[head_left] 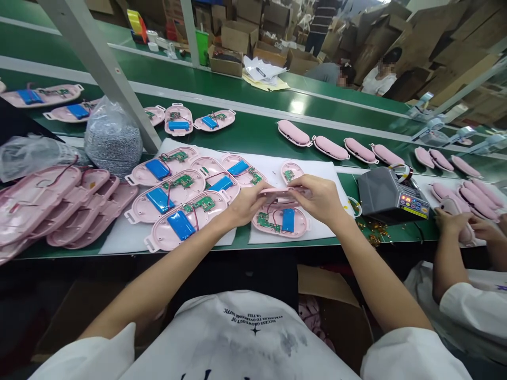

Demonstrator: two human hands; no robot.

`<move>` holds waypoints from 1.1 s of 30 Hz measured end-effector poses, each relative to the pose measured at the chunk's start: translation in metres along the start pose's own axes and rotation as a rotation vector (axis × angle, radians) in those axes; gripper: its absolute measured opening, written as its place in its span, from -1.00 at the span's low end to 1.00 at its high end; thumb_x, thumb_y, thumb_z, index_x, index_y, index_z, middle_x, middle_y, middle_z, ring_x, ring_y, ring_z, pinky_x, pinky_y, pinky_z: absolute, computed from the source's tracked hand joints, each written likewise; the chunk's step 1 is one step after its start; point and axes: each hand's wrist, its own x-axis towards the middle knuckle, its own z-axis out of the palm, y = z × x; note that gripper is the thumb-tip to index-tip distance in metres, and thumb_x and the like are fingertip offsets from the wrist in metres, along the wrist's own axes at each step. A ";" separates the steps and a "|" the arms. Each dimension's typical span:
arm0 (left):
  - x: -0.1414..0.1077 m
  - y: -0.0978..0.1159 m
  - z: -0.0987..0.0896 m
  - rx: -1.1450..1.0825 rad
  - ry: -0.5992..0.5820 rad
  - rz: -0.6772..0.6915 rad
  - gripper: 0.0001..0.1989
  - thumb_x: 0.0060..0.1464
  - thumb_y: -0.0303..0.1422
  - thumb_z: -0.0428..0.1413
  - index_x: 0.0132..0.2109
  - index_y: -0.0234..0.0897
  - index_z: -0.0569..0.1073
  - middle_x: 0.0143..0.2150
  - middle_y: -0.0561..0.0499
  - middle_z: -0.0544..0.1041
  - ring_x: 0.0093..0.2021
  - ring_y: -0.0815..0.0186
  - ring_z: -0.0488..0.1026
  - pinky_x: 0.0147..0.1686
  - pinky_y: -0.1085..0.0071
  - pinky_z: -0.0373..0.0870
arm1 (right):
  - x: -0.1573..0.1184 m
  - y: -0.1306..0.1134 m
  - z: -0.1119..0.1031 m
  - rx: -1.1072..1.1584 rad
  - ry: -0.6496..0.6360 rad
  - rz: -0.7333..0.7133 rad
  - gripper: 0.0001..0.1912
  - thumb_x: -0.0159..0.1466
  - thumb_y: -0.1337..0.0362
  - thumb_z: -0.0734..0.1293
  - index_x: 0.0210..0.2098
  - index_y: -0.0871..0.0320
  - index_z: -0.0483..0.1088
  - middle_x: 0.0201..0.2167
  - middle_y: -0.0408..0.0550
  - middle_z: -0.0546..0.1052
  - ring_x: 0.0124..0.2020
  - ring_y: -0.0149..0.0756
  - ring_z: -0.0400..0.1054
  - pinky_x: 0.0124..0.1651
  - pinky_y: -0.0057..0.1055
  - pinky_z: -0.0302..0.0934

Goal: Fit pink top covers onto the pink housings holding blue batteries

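"Taking the pink cover as the clock's centre, what's lying farthest left?"

"A pile of pink shells (35, 203) is leaning at nine o'clock, and a clear bag (113, 140) full of small metal bits is standing at ten."

"And nearer in?"

"Several open shells (188, 219) are lying on white foam (116, 240), also around nine, showing blue batteries (180, 224) and green boards (206, 203)."

"What's the left hand doing?"

"The left hand (246, 203) is pinching the cover's left end between thumb and fingers."

"Where's the cover itself?"

"The cover (277, 191) is hanging nearly edge-on between both hands, above a lower shell (275, 216) that's resting at six with its battery and board showing. A small shell (285, 168), partly hidden, is sitting close by at one."

"And the right hand?"

"The right hand (319, 198) is pinching the other end, thumb and fingers closing on it."

"Farther right?"

"Closed shells (294, 133) are forming a row from one o'clock to nearly three. A grey machine (390, 198) is standing at three, its display glowing red. Beyond it, just past three, a co-worker's hands (451, 219) are holding a pink shell (468, 233)."
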 end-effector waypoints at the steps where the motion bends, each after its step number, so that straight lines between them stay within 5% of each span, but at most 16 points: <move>1: 0.002 0.000 -0.002 -0.008 0.009 -0.006 -0.85 0.26 -0.38 0.01 -0.07 -0.26 0.43 -0.27 0.04 0.53 -0.31 0.35 0.46 -0.29 0.47 0.34 | 0.000 0.000 0.000 -0.016 0.019 0.016 -0.88 0.31 0.24 0.31 -0.24 0.12 0.48 -0.29 -0.10 0.59 -0.27 -0.29 0.47 -0.22 -0.39 0.29; 6: 0.007 -0.008 -0.002 -0.119 0.234 -0.121 -0.76 0.21 -0.21 0.10 -0.13 -0.29 0.45 -0.19 -0.04 0.53 -0.18 0.24 0.47 -0.13 0.34 0.39 | -0.003 -0.002 0.001 -0.039 0.273 0.126 -0.76 0.29 0.15 0.32 -0.12 0.13 0.44 -0.15 -0.01 0.56 -0.11 -0.20 0.44 -0.08 -0.30 0.31; 9: 0.005 -0.020 0.006 -0.258 0.403 -0.233 -0.68 0.14 -0.17 0.16 -0.07 -0.30 0.46 -0.08 -0.10 0.53 -0.02 0.15 0.46 0.04 0.22 0.38 | -0.016 -0.006 0.011 0.037 0.421 0.284 -0.79 0.31 0.15 0.27 -0.25 0.15 0.44 -0.29 -0.04 0.54 -0.27 -0.27 0.43 -0.22 -0.35 0.32; 12: 0.001 -0.028 0.014 -0.479 0.500 -0.330 -0.61 0.07 -0.17 0.22 -0.03 -0.32 0.46 -0.04 -0.13 0.54 0.01 0.12 0.47 0.07 0.16 0.39 | -0.034 -0.010 0.033 0.163 0.277 0.499 -0.76 0.28 0.13 0.27 -0.31 0.16 0.47 -0.35 -0.07 0.55 -0.43 -0.33 0.40 -0.32 -0.37 0.28; 16: -0.002 -0.027 0.020 -0.666 0.545 -0.381 -0.56 0.02 -0.21 0.26 0.01 -0.34 0.45 0.00 -0.16 0.54 -0.02 0.14 0.51 0.07 0.17 0.42 | -0.040 -0.017 0.068 0.486 0.029 0.688 -0.62 0.20 0.07 0.35 -0.11 0.19 0.50 -0.30 -0.03 0.60 -0.41 -0.30 0.43 -0.27 -0.36 0.31; 20: -0.004 -0.022 0.018 -0.684 0.545 -0.372 -0.57 0.02 -0.19 0.27 -0.02 -0.35 0.46 0.00 -0.16 0.55 -0.01 0.14 0.51 0.09 0.18 0.41 | -0.025 -0.026 0.087 0.943 -0.050 0.776 -0.55 0.12 0.03 0.38 -0.12 0.22 0.46 -0.32 -0.02 0.59 -0.62 -0.40 0.32 -0.56 -0.44 0.20; 25: -0.008 -0.017 0.016 -0.635 0.540 -0.353 -0.57 0.06 -0.19 0.24 0.02 -0.33 0.45 0.02 -0.15 0.54 0.02 0.14 0.49 0.09 0.20 0.41 | -0.018 -0.036 0.084 1.157 -0.044 0.881 -0.59 -0.05 0.12 0.50 -0.28 0.23 0.47 -0.44 -0.06 0.55 -0.67 -0.48 0.22 -0.66 -0.51 0.09; 33: -0.013 -0.024 0.018 -0.571 0.588 -0.369 -0.59 0.09 -0.20 0.21 0.03 -0.33 0.42 0.04 -0.14 0.52 0.05 0.16 0.47 0.13 0.22 0.36 | -0.054 -0.023 0.067 1.031 0.039 0.947 -0.57 -0.02 0.00 0.52 -0.36 0.25 0.52 -0.55 -0.04 0.52 -0.52 -0.31 0.41 -0.53 -0.45 0.30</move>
